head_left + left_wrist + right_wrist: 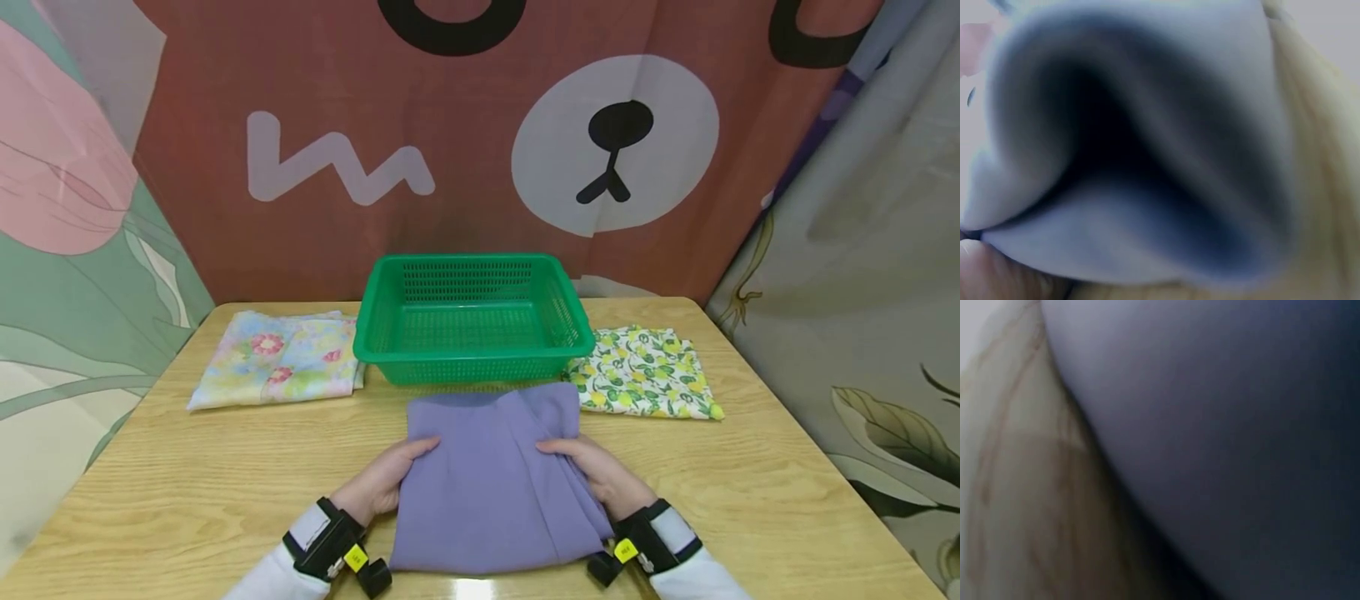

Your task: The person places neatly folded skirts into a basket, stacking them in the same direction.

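Note:
A folded purple cloth (495, 500) lies between both hands at the front middle of the table in the head view. The left hand (382, 479) grips its left edge, thumb on top and fingers hidden beneath. On the opposite edge the right hand (600, 471) holds it the same way, thumb across the upper face. Close up in the left wrist view, the cloth (1129, 237) bulges open at its folded side, with part of the left hand (997, 272) at the lower left corner. Blurred cloth (1222, 456) fills most of the right wrist view.
Behind the purple cloth stands a green plastic basket (472, 368) with perforated walls. A folded pastel floral cloth (277, 358) lies to its left, and a lemon-print cloth (645, 375) to its right. All rest on a wooden table (247, 475) against a printed curtain (472, 167).

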`<state>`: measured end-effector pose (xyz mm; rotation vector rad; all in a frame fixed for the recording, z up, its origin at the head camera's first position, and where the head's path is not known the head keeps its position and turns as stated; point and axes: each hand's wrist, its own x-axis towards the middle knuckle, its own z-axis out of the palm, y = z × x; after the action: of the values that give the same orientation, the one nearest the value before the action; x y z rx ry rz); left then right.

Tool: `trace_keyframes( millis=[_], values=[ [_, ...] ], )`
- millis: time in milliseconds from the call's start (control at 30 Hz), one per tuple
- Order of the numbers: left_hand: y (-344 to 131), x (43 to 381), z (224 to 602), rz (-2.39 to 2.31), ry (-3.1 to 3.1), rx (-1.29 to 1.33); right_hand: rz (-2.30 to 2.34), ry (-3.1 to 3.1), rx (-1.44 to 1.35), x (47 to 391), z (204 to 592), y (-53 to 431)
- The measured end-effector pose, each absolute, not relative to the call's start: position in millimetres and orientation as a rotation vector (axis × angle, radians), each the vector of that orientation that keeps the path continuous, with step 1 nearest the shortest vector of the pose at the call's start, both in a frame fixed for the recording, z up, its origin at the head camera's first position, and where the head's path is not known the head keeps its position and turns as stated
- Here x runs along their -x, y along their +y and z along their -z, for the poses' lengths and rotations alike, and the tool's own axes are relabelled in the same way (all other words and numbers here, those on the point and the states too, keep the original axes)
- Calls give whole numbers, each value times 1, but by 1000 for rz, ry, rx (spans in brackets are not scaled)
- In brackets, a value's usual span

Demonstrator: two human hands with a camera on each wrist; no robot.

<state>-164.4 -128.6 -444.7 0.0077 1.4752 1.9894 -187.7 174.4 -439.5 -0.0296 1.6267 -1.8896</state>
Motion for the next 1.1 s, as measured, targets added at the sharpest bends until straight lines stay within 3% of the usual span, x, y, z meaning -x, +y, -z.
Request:
trace_keyframes(
  millis=[533, 800, 1100],
  values=[
    [-130, 156, 410, -2079, 1658, 56, 1829, 1837, 70, 185, 412, 179],
    [-139, 166, 374, -1937, 2106, -257, 1832, 2013, 144, 185, 372, 176],
    [-141, 181, 324, -1852, 2560, -321, 2019, 2135, 304, 198, 332, 171]
  ],
)
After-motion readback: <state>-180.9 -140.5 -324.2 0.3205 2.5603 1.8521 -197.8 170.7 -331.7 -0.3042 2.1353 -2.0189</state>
